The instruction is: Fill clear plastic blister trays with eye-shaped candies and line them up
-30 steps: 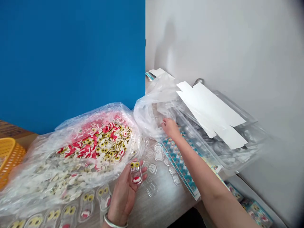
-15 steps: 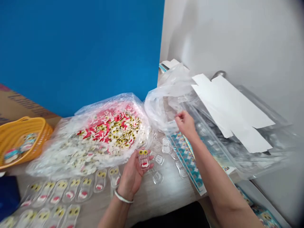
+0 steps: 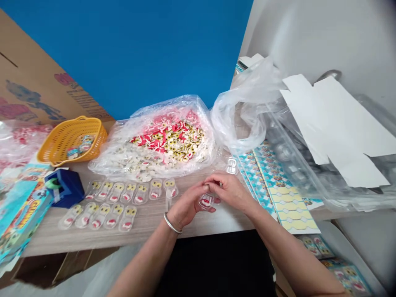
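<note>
My left hand (image 3: 193,201) is closed around a small clear plastic case (image 3: 206,201) with a red-and-white piece in its lower part. Over the case's upper end, my right hand (image 3: 227,189) has thumb and fingers pinched together. Those fingers hide the top of the case, and whatever they may hold cannot be made out. To the left, similar filled cases (image 3: 128,218) lie in two rows, with yellow eye pieces above red-and-white ones. An unfilled clear case (image 3: 231,165) sits just beyond my right hand.
Behind stands a plastic bag of loose eye and mouth pieces (image 3: 173,142). Leftward are a yellow basket (image 3: 57,142), a blue tape dispenser (image 3: 66,192) and a printed box (image 3: 26,214). On the right lie sticker sheets (image 3: 292,208), a clear bag (image 3: 222,119) and white card (image 3: 334,128).
My right hand has come from the clear bag on the right to the case in my left hand. The view has turned left and down, showing the tape dispenser and printed box.
</note>
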The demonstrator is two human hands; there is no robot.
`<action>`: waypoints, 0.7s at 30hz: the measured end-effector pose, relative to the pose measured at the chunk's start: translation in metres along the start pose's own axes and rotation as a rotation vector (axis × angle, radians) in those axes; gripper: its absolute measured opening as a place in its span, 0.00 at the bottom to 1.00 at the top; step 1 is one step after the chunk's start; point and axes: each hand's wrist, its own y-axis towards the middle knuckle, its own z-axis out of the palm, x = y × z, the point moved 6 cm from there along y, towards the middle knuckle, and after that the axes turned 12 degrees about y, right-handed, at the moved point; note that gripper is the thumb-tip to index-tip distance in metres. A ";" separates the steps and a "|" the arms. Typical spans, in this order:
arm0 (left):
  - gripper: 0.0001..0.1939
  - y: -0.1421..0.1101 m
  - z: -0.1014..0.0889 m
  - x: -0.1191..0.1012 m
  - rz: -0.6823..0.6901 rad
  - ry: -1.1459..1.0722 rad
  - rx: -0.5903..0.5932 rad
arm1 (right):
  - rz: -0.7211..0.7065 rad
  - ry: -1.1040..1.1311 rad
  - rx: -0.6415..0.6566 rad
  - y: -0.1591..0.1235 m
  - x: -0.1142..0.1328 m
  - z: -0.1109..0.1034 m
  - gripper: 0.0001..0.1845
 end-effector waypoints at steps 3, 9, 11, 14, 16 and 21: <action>0.25 -0.016 -0.008 0.006 0.004 0.103 -0.071 | -0.034 -0.073 0.006 -0.001 0.004 0.013 0.08; 0.20 -0.079 -0.064 0.026 0.059 0.293 -0.451 | -0.003 -0.028 0.058 -0.007 0.001 0.068 0.07; 0.20 -0.112 -0.099 0.034 0.085 0.428 -0.698 | 0.001 0.010 0.084 -0.010 0.002 0.082 0.07; 0.24 -0.156 -0.143 0.045 0.069 0.655 -1.025 | 0.022 0.058 0.117 -0.015 0.002 0.092 0.06; 0.25 -0.170 -0.161 0.048 0.058 0.790 -1.119 | 0.039 0.068 0.141 -0.019 0.001 0.096 0.06; 0.23 -0.166 -0.169 0.044 0.011 1.153 -1.132 | 0.080 0.064 0.208 -0.037 0.003 0.097 0.05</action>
